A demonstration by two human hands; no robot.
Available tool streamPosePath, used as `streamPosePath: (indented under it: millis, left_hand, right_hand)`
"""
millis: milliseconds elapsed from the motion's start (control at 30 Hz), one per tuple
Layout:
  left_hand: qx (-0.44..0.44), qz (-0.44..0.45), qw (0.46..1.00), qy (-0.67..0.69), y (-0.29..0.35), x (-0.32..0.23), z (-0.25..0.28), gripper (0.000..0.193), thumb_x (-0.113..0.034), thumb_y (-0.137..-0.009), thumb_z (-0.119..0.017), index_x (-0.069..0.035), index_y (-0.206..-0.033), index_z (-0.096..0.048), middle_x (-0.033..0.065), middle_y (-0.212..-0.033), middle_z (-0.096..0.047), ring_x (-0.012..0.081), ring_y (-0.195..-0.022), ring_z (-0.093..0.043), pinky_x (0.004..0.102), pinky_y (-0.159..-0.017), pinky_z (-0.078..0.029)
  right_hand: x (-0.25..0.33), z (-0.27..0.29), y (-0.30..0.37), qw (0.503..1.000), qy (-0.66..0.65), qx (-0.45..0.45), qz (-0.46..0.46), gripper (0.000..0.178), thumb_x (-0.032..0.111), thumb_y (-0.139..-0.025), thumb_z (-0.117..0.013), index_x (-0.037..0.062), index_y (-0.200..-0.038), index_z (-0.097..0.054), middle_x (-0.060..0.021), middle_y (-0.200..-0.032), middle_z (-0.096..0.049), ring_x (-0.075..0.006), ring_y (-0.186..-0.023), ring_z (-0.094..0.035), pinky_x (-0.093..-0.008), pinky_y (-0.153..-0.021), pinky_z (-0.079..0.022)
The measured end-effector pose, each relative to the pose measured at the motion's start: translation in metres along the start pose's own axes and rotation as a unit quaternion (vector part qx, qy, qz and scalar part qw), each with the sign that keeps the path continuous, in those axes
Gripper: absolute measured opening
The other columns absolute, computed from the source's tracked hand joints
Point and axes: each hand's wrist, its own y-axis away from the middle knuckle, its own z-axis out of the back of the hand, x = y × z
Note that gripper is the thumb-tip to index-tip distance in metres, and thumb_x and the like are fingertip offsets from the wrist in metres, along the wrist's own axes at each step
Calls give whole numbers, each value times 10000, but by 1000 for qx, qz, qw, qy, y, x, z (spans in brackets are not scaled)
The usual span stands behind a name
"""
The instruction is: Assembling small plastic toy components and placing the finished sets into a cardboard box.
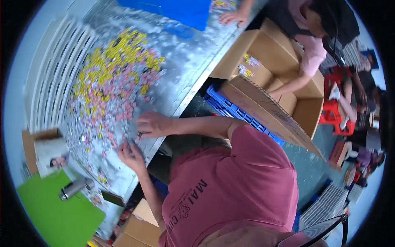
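A broad pile of small shiny pieces [107,99], yellow, pink and clear or silvery, covers much of the metal table [177,70]. They look like little wrapped packets, but their exact kind is too small to tell. At the pile's near edge my right hand [154,124] has its fingers curled down, with a small dark bit by the fingertips. Close beside it, my left hand [131,155] has bent fingers drawn together over some greyish pieces. What either hand grips is too small to make out.
White slatted racks [55,74] line the far side. A metal bottle [76,188] lies by a green board [57,210]. A blue bin [173,10] stands at the top. To the right, a co-worker's arm [294,84] reaches into a large open carton [271,57] beside a blue crate [230,109].
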Motion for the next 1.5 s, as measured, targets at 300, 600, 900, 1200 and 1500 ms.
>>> streamPosePath:
  millis: [300,600,900,1200,1500]
  left_hand:
    - [132,74,988,9,-26,44,9,298,-67,-963,-639,-43,-1254,-700,160,-1147,-607,294,-1055,-582,400,-918,-482]
    - [166,31,983,-69,-48,49,8,288,-155,-988,-629,2,-1220,-695,191,-1167,-663,310,-1087,-598,414,-949,-473]
    - [125,86,988,-30,-48,57,7,308,-204,-993,-630,3,-1211,-698,186,-1156,-673,308,-1058,-623,419,-935,-501]
    - [123,94,986,-61,-53,68,5,307,-203,-989,-632,2,-1206,-702,196,-1126,-688,332,-1052,-624,437,-929,-503]
    - [106,57,992,-43,-49,41,8,306,-201,-1002,-635,5,-1221,-698,184,-1174,-636,266,-1022,-640,408,-872,-528]
  right_hand:
    - [9,-12,1,993,-35,-91,-74,83,150,-756,-730,107,-800,-674,-77,-1102,-593,-279,-1068,-546,-441,-955,-398]
    - [6,-12,-2,983,-101,-93,-121,138,211,-777,-719,94,-764,-647,-69,-1031,-587,-244,-991,-553,-425,-894,-394]
    - [8,-16,-3,987,-98,-71,-108,152,258,-763,-725,121,-726,-670,-28,-914,-573,-210,-931,-552,-391,-846,-391]
    - [9,-12,-4,986,-87,-84,-116,155,257,-762,-730,122,-749,-655,-25,-912,-575,-208,-937,-559,-394,-849,-395]
    - [5,-16,-4,990,-71,-54,-108,148,232,-765,-712,115,-746,-623,-34,-873,-590,-214,-895,-594,-398,-841,-411]
